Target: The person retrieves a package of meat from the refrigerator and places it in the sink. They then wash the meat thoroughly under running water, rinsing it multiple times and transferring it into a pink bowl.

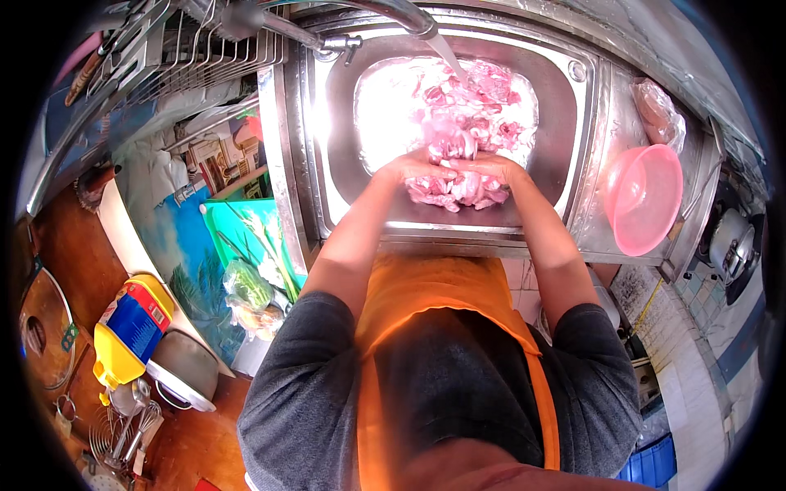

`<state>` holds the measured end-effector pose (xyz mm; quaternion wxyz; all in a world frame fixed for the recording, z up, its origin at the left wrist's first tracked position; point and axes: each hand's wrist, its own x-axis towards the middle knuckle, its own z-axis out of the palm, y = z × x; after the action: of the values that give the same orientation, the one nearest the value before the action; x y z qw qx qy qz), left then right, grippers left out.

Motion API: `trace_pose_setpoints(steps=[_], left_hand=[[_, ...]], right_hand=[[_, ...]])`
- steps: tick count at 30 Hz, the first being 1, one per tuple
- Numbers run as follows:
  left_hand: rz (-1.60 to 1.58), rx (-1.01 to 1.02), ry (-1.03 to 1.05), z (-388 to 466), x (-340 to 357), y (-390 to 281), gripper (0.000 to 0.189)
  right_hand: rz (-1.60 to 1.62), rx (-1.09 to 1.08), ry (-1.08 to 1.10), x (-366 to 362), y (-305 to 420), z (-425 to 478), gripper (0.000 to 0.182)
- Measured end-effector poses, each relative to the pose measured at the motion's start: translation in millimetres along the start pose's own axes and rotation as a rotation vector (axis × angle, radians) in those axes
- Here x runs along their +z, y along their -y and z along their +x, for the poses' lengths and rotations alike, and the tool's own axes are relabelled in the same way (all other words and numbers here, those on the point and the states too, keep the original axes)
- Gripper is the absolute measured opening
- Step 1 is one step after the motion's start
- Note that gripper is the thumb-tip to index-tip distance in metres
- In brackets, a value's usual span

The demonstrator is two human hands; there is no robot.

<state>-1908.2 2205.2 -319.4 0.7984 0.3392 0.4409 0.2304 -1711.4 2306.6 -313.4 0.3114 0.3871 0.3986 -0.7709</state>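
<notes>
Pieces of raw meat (491,86) lie in the basin of a stainless steel sink (559,135), partly lost in glare. Water runs from the faucet (420,24) onto them. My left hand (424,168) and my right hand (488,166) meet at the near side of the basin, their fingers closed around some of the meat. More pieces lie just below my fingers, against the basin's near end. The palms and the undersides of my hands are hidden.
A pink plastic bowl (651,199) and a clear bag (658,110) stand right of the sink. Left of it are a wire rack (215,61) and a green cutting board (224,227) with vegetables. A yellow jug (138,325) and a metal pot (187,368) are at the lower left.
</notes>
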Motion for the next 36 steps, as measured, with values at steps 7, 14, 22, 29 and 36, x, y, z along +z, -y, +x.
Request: trace_pose_setpoints(steps=[7, 14, 22, 29, 36], left_hand=[[-0.369, -0.146, -0.345, -7.7, -2.2, -8.3, 0.049], [0.028, -0.083, -0.491, -34.3, -45.2, -4.8, 0.040], [1.087, -0.174, -0.728, -21.8, -30.6, -2.1, 0.073], [0.866, -0.356, -0.493, 16.9, 9.4, 8.1, 0.069], [0.633, -0.231, -0.191, -13.8, -57.2, 16.6, 0.036]], right_hand=[[0.365, -0.312, -0.195, -15.8, 1.9, -1.1, 0.037], [0.030, -0.434, -0.297, -48.8, 10.2, -31.6, 0.021], [-0.748, -0.377, -1.115, -44.5, -14.4, 5.7, 0.061], [-1.029, -0.278, -0.915, 22.4, 4.4, 41.8, 0.068], [-0.147, -0.320, -0.658, -52.4, -3.1, 11.7, 0.060]])
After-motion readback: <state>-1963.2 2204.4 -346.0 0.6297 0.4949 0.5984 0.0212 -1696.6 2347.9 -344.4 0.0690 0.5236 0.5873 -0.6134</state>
